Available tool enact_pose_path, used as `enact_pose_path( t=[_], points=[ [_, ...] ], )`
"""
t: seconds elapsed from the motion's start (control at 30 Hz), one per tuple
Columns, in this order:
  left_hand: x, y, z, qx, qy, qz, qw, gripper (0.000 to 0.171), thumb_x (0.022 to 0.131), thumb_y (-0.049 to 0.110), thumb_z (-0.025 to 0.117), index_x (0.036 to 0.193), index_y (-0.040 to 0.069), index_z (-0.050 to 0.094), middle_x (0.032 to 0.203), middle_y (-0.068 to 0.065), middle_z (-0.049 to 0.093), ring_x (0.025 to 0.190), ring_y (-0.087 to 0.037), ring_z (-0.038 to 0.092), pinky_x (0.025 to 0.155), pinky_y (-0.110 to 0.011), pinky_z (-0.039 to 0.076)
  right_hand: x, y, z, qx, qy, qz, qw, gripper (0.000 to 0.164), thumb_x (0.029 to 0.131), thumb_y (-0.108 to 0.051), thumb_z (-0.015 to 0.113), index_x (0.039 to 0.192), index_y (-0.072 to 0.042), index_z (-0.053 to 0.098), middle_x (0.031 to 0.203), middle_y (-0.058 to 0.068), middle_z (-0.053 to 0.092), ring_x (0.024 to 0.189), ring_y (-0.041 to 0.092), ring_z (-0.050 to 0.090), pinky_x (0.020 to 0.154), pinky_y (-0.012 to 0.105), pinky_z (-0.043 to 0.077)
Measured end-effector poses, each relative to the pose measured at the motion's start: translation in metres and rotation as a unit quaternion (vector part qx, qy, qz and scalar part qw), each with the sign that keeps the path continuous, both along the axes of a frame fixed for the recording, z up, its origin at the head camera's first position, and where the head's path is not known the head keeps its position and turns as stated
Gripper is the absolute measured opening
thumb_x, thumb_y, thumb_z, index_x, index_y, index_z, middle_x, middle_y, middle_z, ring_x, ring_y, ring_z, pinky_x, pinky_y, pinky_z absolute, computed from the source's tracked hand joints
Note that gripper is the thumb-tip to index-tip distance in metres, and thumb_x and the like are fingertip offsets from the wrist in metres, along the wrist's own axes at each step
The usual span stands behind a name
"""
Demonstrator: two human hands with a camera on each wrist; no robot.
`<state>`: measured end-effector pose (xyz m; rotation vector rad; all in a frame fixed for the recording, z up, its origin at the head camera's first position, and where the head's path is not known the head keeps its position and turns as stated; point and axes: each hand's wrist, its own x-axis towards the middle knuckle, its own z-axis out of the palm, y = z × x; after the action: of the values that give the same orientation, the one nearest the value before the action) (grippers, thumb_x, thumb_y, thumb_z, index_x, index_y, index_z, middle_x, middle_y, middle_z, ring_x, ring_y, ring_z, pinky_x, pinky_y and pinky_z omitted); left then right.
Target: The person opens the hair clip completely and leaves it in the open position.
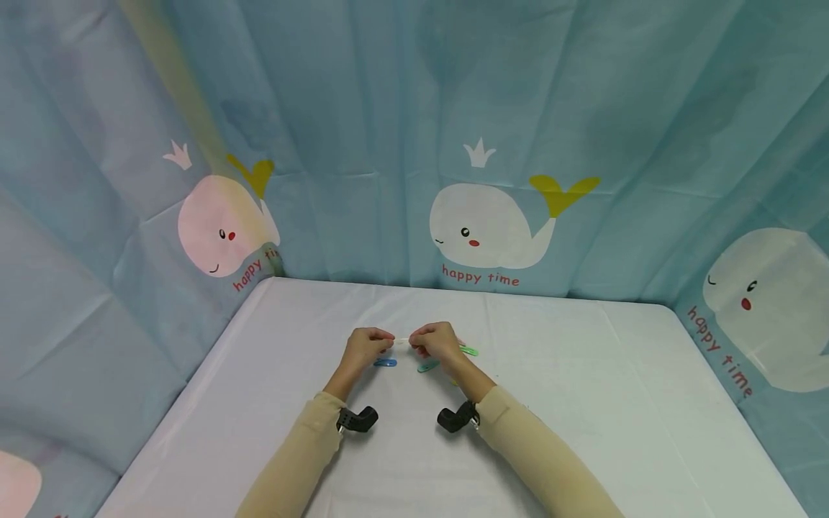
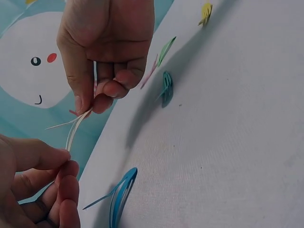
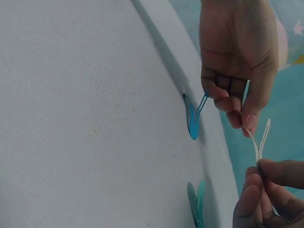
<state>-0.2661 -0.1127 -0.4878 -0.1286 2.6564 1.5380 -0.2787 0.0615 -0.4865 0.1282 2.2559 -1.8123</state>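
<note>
A cream snap hair clip (image 1: 401, 341) is held above the white table between both hands. My left hand (image 1: 364, 349) pinches one end of it between thumb and index finger. At the other end, thumb and fingers of my right hand (image 1: 439, 339) pinch it. In the right wrist view the clip (image 3: 265, 137) stands bent open, its narrow tongue angled away from the frame. Beneath the left hand lies a blue snap clip (image 2: 124, 192), sprung open. A teal snap clip (image 2: 166, 89), also open, lies under the right hand.
Beyond the teal clip, a green clip (image 2: 166, 50) and a pink clip (image 2: 150, 73) lie close together. A yellow clip (image 2: 206, 13) is near the right forearm. Around the white table (image 1: 622, 403) hangs a blue curtain (image 1: 363, 216) with whale prints.
</note>
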Motion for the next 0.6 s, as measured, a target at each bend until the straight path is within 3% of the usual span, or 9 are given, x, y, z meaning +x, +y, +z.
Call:
enact_pose_path(
  t=[0.33,0.6],
  points=[
    [-0.009,0.001,-0.002,-0.064,0.003,-0.002,0.998,0.013,0.088,0.011,0.065,0.092,0.004,0.076,0.086,-0.009,0.072,0.073,-0.016,0.059,0.063,-0.026,0.043,-0.006,-0.008,-0.008,0.029,0.01,-0.002,1.0,0.009,0.083,-0.006,0.07,0.085,0.002,0.074,0.066,0.0,0.064,0.055,0.009,0.054,0.051,0.02,0.046],
    [-0.011,0.002,-0.003,-0.143,0.002,-0.018,0.9895,0.01,0.088,0.012,0.067,0.088,0.007,0.076,0.093,-0.01,0.074,0.084,-0.022,0.063,0.078,-0.038,0.049,-0.006,-0.013,-0.013,0.058,0.014,-0.005,0.998,0.007,0.081,-0.003,0.07,0.081,0.003,0.073,0.056,-0.002,0.058,0.049,0.007,0.052,0.046,0.019,0.043]
  ],
)
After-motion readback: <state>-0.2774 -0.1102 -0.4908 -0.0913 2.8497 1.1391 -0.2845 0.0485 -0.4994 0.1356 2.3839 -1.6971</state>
